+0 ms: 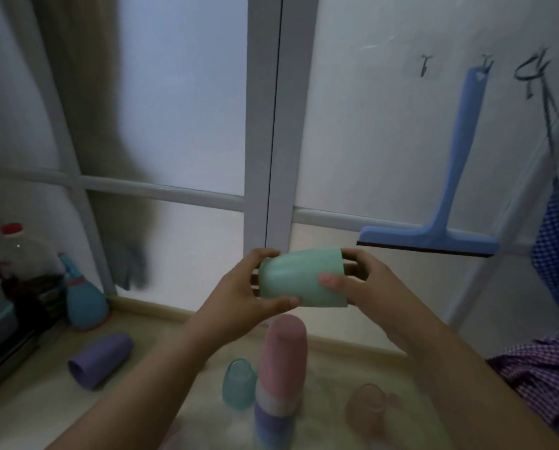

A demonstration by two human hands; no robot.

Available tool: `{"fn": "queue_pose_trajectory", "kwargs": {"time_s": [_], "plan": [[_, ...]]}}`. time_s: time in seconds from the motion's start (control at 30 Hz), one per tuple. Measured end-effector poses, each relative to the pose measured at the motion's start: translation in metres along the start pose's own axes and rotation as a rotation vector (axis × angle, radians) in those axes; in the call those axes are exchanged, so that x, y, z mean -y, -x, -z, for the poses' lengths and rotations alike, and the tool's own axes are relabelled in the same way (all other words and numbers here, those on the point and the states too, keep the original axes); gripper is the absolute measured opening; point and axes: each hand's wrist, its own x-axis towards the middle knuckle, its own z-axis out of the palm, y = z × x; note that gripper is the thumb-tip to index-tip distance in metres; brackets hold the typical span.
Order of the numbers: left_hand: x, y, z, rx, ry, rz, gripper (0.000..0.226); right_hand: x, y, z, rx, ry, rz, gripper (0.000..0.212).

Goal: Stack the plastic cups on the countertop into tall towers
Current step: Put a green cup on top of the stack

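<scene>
No writing is legible anywhere. Both hands hold a green cup (300,278) on its side in the air above the bench (28,407): the left hand (239,293) has its fingers clamped around the closed base, the right hand (365,287) grips the open rim end. Directly below stands a tower (279,371) of inverted cups, pink on top. A purple cup (101,360) lies on its side to the left.

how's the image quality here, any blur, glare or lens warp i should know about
Head view: dim, bluish light from the frosted window, no hard glare; the window frame bows from wide-angle distortion; the beige cloth is smeared; the green cup held sideways by the left hand and right hand is fairly sharp; the pink-topped cup tower and clear pinkish cup are soft.
</scene>
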Motion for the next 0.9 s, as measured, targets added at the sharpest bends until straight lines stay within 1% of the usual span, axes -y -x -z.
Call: {"fn": "queue_pose_trajectory", "kwargs": {"time_s": [0.07,0.13,0.17,0.2,0.27,0.33,0.37,0.4,0.5,0.57,0.67,0.8,0.9], "plan": [[0.000,0.004,0.006,0.018,0.130,0.036,0.060,-0.005,0.002,-0.005,0.054,-0.114,-0.046,0.076],[-0.002,0.007,0.011,-0.003,0.172,0.035,0.055,-0.006,0.006,-0.010,0.109,-0.178,-0.067,0.063],[-0.003,0.008,0.013,-0.022,0.146,0.020,0.054,-0.006,0.007,-0.012,0.116,-0.141,-0.063,0.055],[-0.006,0.008,0.016,-0.042,0.097,0.000,0.056,-0.007,0.007,-0.012,0.103,-0.070,-0.055,0.053],[-0.013,0.007,0.022,-0.073,-0.001,-0.046,0.060,-0.007,0.008,-0.009,0.029,0.074,-0.033,0.061],[-0.020,0.004,0.026,-0.083,-0.080,-0.077,0.065,-0.005,0.009,-0.005,-0.041,0.132,-0.021,0.078],[-0.022,0.002,0.026,-0.080,-0.118,-0.090,0.066,-0.004,0.010,-0.003,-0.060,0.154,-0.016,0.083],[-0.023,0.001,0.025,-0.068,-0.151,-0.101,0.065,-0.004,0.011,-0.002,-0.066,0.176,-0.010,0.080],[-0.018,0.002,0.015,-0.013,-0.206,-0.096,0.063,-0.008,0.014,-0.006,-0.062,0.203,0.007,0.054],[-0.009,0.003,0.006,0.009,-0.217,-0.069,0.065,-0.012,0.015,-0.009,-0.052,0.222,0.021,0.045],[0.006,0.006,-0.006,0.030,-0.240,-0.039,0.069,-0.022,0.018,-0.014,-0.033,0.266,0.014,0.041],[0.027,0.013,-0.022,0.074,-0.256,-0.001,0.074,-0.037,0.019,-0.018,-0.036,0.269,-0.003,0.040],[0.036,0.016,-0.029,0.072,-0.251,0.004,0.078,-0.050,0.017,-0.019,-0.043,0.243,-0.020,0.038]]}}
